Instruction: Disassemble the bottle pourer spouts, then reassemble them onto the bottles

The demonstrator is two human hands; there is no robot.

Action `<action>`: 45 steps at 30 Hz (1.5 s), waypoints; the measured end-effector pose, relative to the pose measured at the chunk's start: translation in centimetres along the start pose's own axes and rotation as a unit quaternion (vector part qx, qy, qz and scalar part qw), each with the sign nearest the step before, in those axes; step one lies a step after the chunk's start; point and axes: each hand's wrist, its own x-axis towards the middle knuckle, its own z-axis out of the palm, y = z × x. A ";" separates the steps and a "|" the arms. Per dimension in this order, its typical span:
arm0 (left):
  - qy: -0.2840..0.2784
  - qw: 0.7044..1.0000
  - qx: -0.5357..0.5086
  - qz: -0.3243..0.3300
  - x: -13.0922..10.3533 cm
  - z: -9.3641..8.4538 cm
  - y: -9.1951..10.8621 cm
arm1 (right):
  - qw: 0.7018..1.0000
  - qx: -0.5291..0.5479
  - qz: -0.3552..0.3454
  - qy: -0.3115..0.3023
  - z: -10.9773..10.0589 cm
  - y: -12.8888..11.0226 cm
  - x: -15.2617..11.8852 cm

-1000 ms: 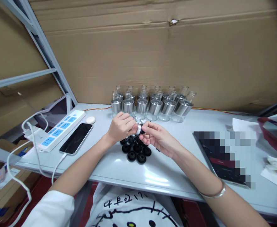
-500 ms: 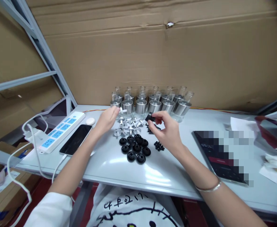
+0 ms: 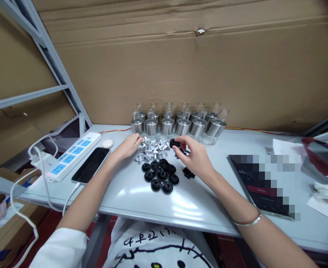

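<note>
Brushed, silvery metal bands wrap the smooth, clear glass bottles (image 3: pixel 167 126) standing on a glossy, pale grey tabletop (image 3: pixel 141 203). Shiny silver metal-looking parts (image 3: pixel 154 149) lie near ridged black discs (image 3: pixel 162 175) that look like plastic with a soft sheen. Behind rises matt brown cardboard (image 3: pixel 125 74), creased and torn near its top. A smooth white plastic power strip (image 3: pixel 74 156) sits beside a phone (image 3: pixel 91 165) with a glossy black screen; a polished metal bangle (image 3: pixel 248 223) and soft white cloth sleeve (image 3: pixel 60 247) complete the scene.
</note>
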 end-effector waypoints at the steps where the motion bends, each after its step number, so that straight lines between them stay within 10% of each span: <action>1: -0.016 1.000 0.005 0.004 0.0 0.1 -0.3 | 1.000 0.000 0.001 -0.003 0.0 0.0 0.0; 15: -0.209 0.965 -0.152 -0.037 -0.8 -1.6 -0.5 | 1.000 -0.009 -0.009 -0.028 0.0 0.1 0.1; 27: -0.120 0.987 -0.103 -0.003 -0.4 -0.7 -0.1 | 0.951 -0.044 0.022 -0.304 0.3 2.3 -0.4; 41: -0.156 0.984 -0.081 -0.016 -0.8 -0.8 0.7 | 0.930 -0.037 0.060 -0.360 -0.2 1.5 -0.1; 45: -0.095 0.994 -0.052 0.001 -1.1 -0.7 1.6 | 0.952 0.007 0.089 -0.293 -0.8 2.0 0.2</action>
